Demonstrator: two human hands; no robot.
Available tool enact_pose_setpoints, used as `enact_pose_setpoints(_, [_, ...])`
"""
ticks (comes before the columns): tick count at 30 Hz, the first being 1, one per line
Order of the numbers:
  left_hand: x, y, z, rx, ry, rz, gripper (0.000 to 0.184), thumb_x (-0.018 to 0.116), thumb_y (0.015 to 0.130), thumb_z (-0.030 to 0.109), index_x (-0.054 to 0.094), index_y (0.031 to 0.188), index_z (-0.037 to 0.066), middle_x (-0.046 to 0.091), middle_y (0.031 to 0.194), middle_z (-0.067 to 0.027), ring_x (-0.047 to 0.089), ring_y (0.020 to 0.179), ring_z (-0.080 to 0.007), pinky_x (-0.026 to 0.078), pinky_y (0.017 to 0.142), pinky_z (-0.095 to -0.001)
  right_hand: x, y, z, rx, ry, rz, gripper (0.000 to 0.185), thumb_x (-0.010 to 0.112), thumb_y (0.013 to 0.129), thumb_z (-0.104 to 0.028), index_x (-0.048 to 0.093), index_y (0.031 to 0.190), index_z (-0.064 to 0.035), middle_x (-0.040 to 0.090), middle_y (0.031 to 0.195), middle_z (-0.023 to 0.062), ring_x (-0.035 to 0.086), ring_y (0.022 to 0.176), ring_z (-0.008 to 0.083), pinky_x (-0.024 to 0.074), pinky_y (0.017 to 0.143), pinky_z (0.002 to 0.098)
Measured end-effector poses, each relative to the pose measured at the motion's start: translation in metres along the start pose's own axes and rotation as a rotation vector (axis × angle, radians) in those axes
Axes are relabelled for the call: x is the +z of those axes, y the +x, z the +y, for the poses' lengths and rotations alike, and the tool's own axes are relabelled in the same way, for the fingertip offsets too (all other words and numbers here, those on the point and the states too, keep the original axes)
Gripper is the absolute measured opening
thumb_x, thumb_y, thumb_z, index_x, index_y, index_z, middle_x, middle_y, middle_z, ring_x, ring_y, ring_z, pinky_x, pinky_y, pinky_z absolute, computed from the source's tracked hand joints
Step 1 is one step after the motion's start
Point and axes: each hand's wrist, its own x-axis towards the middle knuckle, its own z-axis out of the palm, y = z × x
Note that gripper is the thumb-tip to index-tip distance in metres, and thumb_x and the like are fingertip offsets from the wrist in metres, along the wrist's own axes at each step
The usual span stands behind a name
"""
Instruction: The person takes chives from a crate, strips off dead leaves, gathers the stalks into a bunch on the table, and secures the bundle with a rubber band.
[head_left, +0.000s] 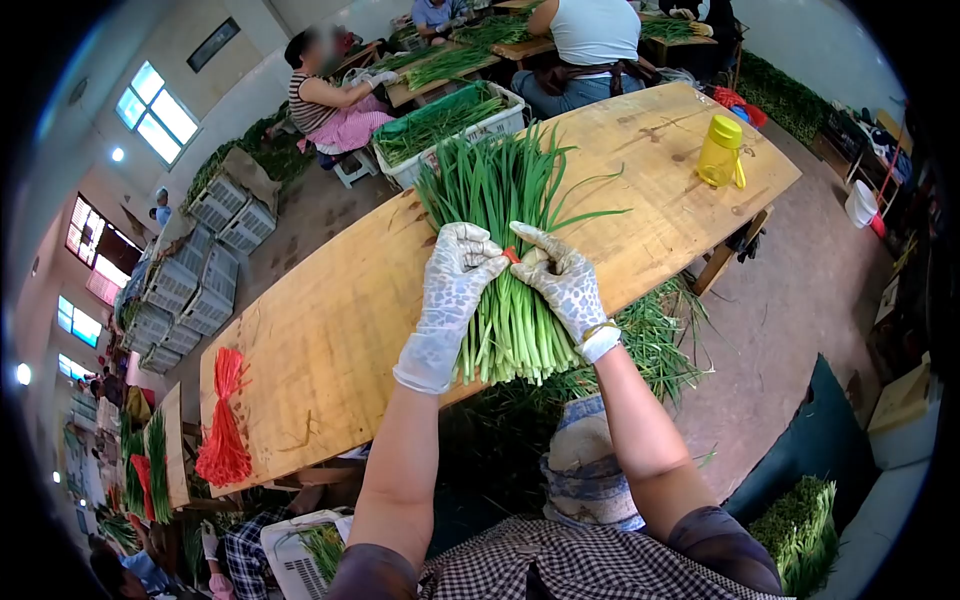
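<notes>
A thick bunch of garlic chives (520, 330) lies across the wooden table, dark leaves pointing away from me and pale cut stems hanging over the near edge. Around its middle runs a red tie strip (512, 255). My left hand (462, 280), in a patterned whitish glove, presses against the bunch's left side with fingers closed at the strip. From the right, my right hand (562, 280), gloved alike, pinches at the same strip with thumb and fingers bent together. The strip's ends are hidden by my fingers.
A bundle of red strips (226, 425) lies on the table's (320, 320) left end; a yellow bottle (719, 152) stands at the right. Loose chives (660, 345) are heaped below the near edge. Beyond stands a crate (450, 135) of greens, with several people working at other tables.
</notes>
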Motion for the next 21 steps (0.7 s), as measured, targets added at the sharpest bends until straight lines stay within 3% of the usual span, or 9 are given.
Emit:
enact_pose_setpoints(4, [0.002,-0.003,-0.001,-0.012,-0.043,0.037,0.039,0.068,0.077,-0.011,0.046,0.107,0.004,0.059,0.091,-0.0049,0.059,0.083,-0.0107,0.052,0.078,-0.0240,-0.001,0.000,-0.003,0.012,-0.002,0.001,0.049,0.074,0.078,-0.006,0.061,0.125,-0.0127,0.045,0.074,-0.0083,0.036,0.065,0.0040,0.0366,0.061,0.0177])
enact_pose_setpoints(11, [0.014,-0.014,-0.012,0.161,-0.070,0.197,0.038,0.069,0.074,-0.015,0.047,0.101,0.003,0.061,0.087,-0.0065,0.061,0.080,-0.0115,0.053,0.076,-0.0246,-0.005,0.003,0.000,0.039,0.026,-0.051,0.045,0.073,0.078,-0.008,0.064,0.122,-0.0121,0.046,0.070,-0.0069,0.038,0.062,0.0036,0.0367,0.058,0.0188])
enact_pose_setpoints(15, [0.019,-0.020,-0.005,0.249,0.018,0.252,0.033,0.070,0.074,-0.013,0.049,0.095,0.002,0.062,0.086,-0.0062,0.062,0.079,-0.0108,0.053,0.075,-0.0243,-0.006,0.003,-0.008,0.067,-0.034,-0.059,0.043,0.073,0.078,-0.009,0.064,0.120,-0.0110,0.049,0.071,-0.0060,0.040,0.063,0.0039,0.0383,0.060,0.0191])
enact_pose_setpoints(21, [0.013,-0.019,-0.002,0.334,0.316,0.151,0.030,0.071,0.074,-0.010,0.052,0.094,0.002,0.063,0.089,-0.0055,0.062,0.081,-0.0105,0.052,0.075,-0.0248,-0.010,0.003,-0.016,0.062,-0.052,-0.125,0.040,0.075,0.078,-0.014,0.066,0.117,-0.0090,0.057,0.076,-0.0021,0.044,0.067,0.0078,0.0428,0.067,0.0229])
